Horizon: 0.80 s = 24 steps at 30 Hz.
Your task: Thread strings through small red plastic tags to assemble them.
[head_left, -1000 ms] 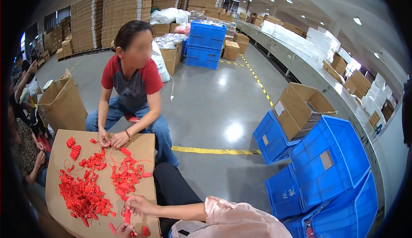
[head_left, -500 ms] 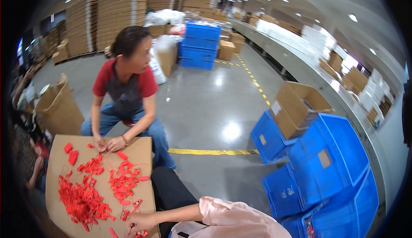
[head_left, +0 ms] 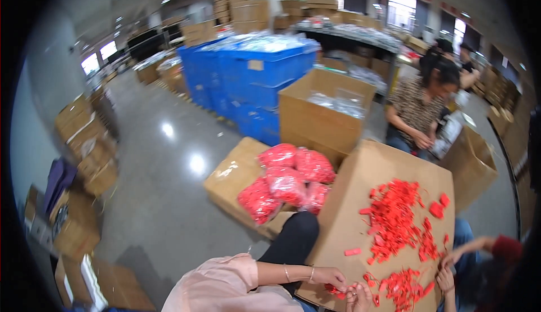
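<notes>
Over the near edge of the brown carton that serves as a worktop (head_left: 332, 239), my left hand (head_left: 329, 278) is closed, with bits of red at its fingertips. Close beside it, my right hand (head_left: 359, 297) has its fingers pinched together at a small red piece (head_left: 353, 287) between the two hands. The piece's exact shape is too small to make out. Right by my hands lies a loose pile of small red pieces with thin cords (head_left: 403, 289). A larger heap of the same red pieces (head_left: 391, 216) is farther up the carton, and a single red strip (head_left: 352, 252) lies apart.
Clear bags of red pieces (head_left: 286, 185) rest on a low carton (head_left: 234, 168) left of the worktop. Beyond stand an open carton (head_left: 321, 106) and stacked blue crates (head_left: 248, 87). A red-sleeved co-worker's hands (head_left: 446, 272) work at the right edge; another person (head_left: 420, 106) sits behind.
My view has swung far to the left, so the bagged red pieces and other crates now show. My left hand has come into view beside the right one.
</notes>
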Available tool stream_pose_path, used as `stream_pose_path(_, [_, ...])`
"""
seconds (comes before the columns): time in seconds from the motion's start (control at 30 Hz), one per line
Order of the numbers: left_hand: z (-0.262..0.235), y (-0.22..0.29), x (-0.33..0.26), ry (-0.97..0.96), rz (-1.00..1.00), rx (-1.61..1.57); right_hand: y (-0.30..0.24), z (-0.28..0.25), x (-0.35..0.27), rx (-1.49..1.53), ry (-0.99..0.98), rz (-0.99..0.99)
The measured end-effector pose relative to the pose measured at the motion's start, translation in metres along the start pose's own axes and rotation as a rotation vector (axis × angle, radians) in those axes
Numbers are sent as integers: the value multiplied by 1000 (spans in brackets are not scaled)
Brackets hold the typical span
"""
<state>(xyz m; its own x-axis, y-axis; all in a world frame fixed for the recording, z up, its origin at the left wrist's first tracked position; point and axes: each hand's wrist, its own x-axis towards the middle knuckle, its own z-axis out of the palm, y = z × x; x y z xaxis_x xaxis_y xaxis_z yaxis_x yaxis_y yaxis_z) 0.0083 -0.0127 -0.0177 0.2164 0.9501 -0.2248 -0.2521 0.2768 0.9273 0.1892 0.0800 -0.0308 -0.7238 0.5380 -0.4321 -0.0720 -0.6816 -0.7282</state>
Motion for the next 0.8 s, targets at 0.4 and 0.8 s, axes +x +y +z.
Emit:
stream_pose_path(0.4, [-8, -23, 4, 538, 46, -990, 24, 81, 20, -487, 159, -412])
stream_pose_path(0.8, [-4, -11, 15, 652, 89, -656, -16, 117, 2, -1197, 260, -1283])
